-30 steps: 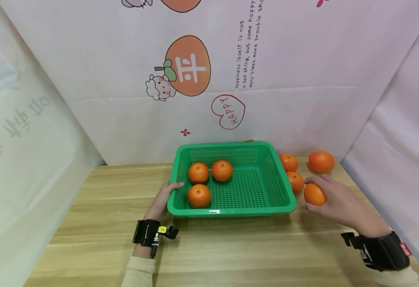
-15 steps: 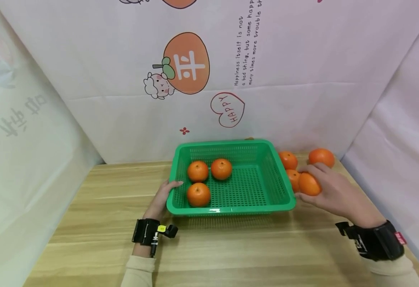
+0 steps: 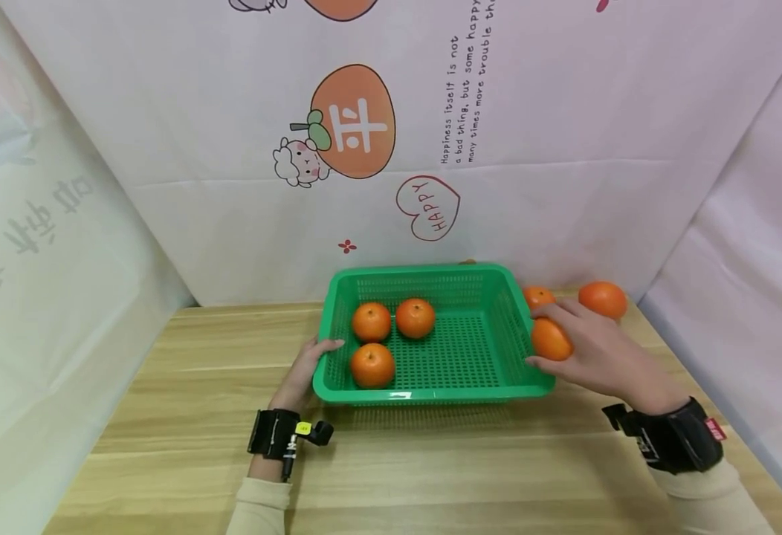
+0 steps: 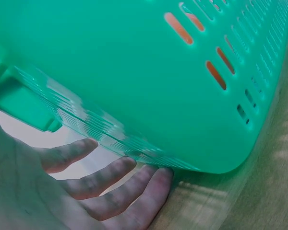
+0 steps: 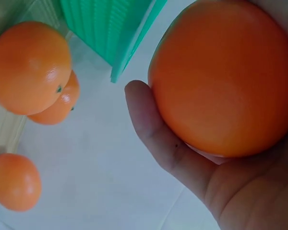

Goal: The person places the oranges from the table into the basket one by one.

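A green plastic basket [image 3: 464, 394] stands on the table with three oranges inside, one of them the front orange [image 3: 373, 365]. My left hand [image 3: 304, 371] grips its left side, thumb over the rim; in the left wrist view the fingers [image 4: 110, 175] lie against the outer wall. With thumb and fingers curled round it, my right hand [image 3: 601, 357] holds an orange [image 3: 551, 340] at the basket's right rim. That held orange [image 5: 225, 79] fills much of the right wrist view, above the table.
Behind my right hand, one orange [image 3: 538, 297] sits beside the basket and another orange [image 3: 603, 299] near the table's back right corner. The right wrist view also shows a closer orange [image 5: 31, 67]. A printed white cloth [image 3: 531, 208] hangs behind the wooden table [image 3: 183, 401].
My right hand has carried its orange left and up from the table's right side to the basket's right rim. The left hand and the basket have stayed in place.
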`<state>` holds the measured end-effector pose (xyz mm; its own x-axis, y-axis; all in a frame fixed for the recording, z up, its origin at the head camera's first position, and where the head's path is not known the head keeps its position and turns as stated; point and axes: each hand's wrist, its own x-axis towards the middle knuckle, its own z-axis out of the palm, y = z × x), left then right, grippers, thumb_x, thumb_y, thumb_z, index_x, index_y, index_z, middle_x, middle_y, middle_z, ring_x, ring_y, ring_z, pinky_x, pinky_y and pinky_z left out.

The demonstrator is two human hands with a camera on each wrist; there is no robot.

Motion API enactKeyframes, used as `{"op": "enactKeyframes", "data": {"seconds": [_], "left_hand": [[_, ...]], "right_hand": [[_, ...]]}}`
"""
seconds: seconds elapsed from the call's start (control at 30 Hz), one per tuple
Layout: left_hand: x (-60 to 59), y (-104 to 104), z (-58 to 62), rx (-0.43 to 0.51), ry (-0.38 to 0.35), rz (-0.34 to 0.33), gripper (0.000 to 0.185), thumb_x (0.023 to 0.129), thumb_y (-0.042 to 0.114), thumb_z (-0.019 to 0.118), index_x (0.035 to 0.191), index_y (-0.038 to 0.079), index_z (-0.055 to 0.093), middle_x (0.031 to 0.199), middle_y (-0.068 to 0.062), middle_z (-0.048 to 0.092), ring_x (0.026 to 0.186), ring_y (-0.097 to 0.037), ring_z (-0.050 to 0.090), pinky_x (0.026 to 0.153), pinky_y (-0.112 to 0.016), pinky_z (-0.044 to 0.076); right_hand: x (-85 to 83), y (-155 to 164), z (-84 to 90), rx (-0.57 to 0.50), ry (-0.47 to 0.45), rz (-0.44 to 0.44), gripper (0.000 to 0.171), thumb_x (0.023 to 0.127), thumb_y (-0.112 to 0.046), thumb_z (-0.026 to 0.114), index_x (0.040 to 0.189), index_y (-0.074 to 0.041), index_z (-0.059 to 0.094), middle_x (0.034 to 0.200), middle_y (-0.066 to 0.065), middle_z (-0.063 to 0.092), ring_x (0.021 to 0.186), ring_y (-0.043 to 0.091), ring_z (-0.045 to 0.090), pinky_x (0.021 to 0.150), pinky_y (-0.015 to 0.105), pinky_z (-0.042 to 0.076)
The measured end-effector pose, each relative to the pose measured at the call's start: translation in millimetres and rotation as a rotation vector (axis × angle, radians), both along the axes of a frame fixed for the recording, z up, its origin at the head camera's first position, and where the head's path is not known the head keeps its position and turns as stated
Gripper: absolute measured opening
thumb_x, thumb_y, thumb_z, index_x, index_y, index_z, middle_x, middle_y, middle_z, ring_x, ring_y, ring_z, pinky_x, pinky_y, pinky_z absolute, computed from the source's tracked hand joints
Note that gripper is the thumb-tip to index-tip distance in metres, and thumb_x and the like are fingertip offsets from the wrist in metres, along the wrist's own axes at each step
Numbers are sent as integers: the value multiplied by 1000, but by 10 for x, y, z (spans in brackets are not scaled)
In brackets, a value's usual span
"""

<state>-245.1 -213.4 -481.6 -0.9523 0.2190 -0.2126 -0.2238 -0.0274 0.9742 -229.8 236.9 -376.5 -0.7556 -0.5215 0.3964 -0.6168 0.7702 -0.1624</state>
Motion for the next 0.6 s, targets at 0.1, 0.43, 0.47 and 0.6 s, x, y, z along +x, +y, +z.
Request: {"op": "enactKeyframes", "data": {"seconds": [0.1, 0.43, 0.47, 0.6], "left_hand": [[3, 8, 1, 2, 0, 1, 71, 106, 33, 48, 169, 17, 19, 171, -12, 33, 154, -31, 37, 126, -51, 35], [-2, 1, -7, -4, -1, -6, 73, 106, 34, 49, 170, 18, 17, 172, -12, 32, 155, -31, 36, 127, -51, 35], [-2, 1, -7, -1, -2, -4, 73, 106, 34, 49, 170, 18, 17, 172, -12, 32, 155, -31, 36, 127, -51, 35], [-3, 4, -11, -7, 4, 0, 73, 105, 35, 49, 169, 20, 18, 172, -11, 32, 155, -31, 37, 125, -51, 36]], "right_hand": [[-19, -46, 16, 2, -29, -5, 60, 77, -33, 93, 125, -10, 67, 115, 11, 67, 87, 18, 65, 66, 33, 58], [-92, -214, 94, 12, -77, 7, 62, 78, -36, 92, 128, -11, 65, 123, 11, 65, 92, 22, 66, 73, 38, 61], [-100, -233, 105, 14, -76, 11, 62, 79, -36, 92, 128, -11, 65, 124, 11, 65, 92, 22, 67, 73, 38, 61], [-139, -306, 138, 26, -72, 31, 62, 79, -37, 92, 129, -12, 65, 122, 10, 66, 89, 21, 66, 74, 37, 60]]}}
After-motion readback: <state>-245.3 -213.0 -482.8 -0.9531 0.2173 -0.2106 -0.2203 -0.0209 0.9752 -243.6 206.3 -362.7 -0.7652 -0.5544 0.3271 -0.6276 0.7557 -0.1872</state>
